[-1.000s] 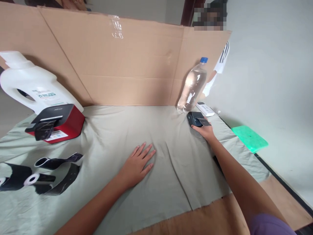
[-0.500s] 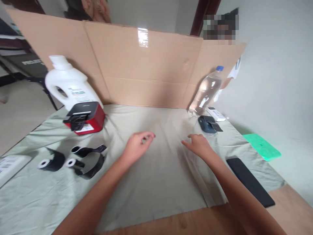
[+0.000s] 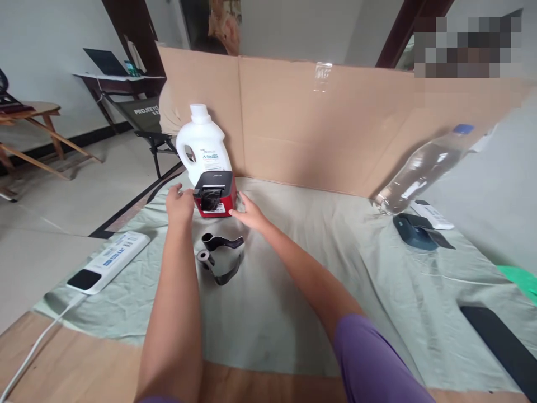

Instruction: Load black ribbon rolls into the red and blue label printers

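Note:
A red and black box-shaped device [image 3: 226, 202] stands in front of a white jug [image 3: 205, 140], with a dark strip hanging from its front. My left hand [image 3: 180, 202] is at the device's left side, fingers apart and holding nothing. On the other side, my right hand [image 3: 248, 212] reaches the device's right face with its thumb and fingers spread; whether it touches is hard to tell. Nearer to me lie black rolls with curled loose strips [image 3: 229, 275] on the green-grey cloth [image 3: 293, 313].
Cardboard [image 3: 285, 117] stands along the back. A clear bottle [image 3: 419, 170] leans at the right, by a dark blue device [image 3: 413, 232] and a white box [image 3: 434, 215]. A black slab [image 3: 499, 341] lies front right. A white power strip [image 3: 111, 262] with a cable lies left.
The view has turned to the left. Both hands have moved from the middle of the cloth to the two sides of the red and black device.

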The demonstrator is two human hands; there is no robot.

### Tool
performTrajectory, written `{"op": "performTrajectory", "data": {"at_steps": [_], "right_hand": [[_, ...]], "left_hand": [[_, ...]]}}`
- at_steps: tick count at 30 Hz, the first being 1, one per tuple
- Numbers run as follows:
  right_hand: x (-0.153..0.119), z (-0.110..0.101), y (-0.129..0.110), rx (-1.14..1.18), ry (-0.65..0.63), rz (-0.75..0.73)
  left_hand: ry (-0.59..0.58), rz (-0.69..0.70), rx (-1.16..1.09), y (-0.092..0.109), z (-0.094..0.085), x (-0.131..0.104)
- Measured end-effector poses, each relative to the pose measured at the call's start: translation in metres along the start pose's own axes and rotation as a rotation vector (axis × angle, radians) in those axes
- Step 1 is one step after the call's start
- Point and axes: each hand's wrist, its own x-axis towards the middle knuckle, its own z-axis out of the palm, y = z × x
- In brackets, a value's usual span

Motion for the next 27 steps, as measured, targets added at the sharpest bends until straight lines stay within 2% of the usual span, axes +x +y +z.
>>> {"op": "performTrajectory", "data": {"at_steps": [4,8,12,15,18,21,24,27], "right_hand": [[0.022,0.03,-0.001,0.054,0.004,-0.081],[0.025,0.038,0.0,0.112,0.023,-0.094],[0.018,0.028,0.004,0.182,0.072,-0.139],[0.0,-0.002,0.0,0.217,0.132,-0.169],[-0.039,-0.051,-0.01,0.165,0.226,-0.173],[-0.098,-0.106,-0.02,0.077,0.339,-0.217],[-0.163,-0.148,-0.021,-0.035,0.406,-0.213],[-0.218,-0.166,-0.007,-0.119,0.408,-0.205]], "left_hand": [[-0.046,-0.082,-0.064,-0.013,0.001,0.012],[-0.073,-0.196,-0.122,-0.021,0.002,0.011],[-0.128,-0.177,-0.156,-0.006,0.006,-0.003],[-0.232,-0.098,-0.155,0.017,0.021,-0.023],[-0.316,0.037,-0.142,0.039,0.05,-0.064],[-0.34,0.253,-0.118,0.049,0.078,-0.13],[-0.439,0.34,-0.212,0.044,0.093,-0.201],[-0.56,0.32,-0.303,0.024,0.091,-0.251]]}}
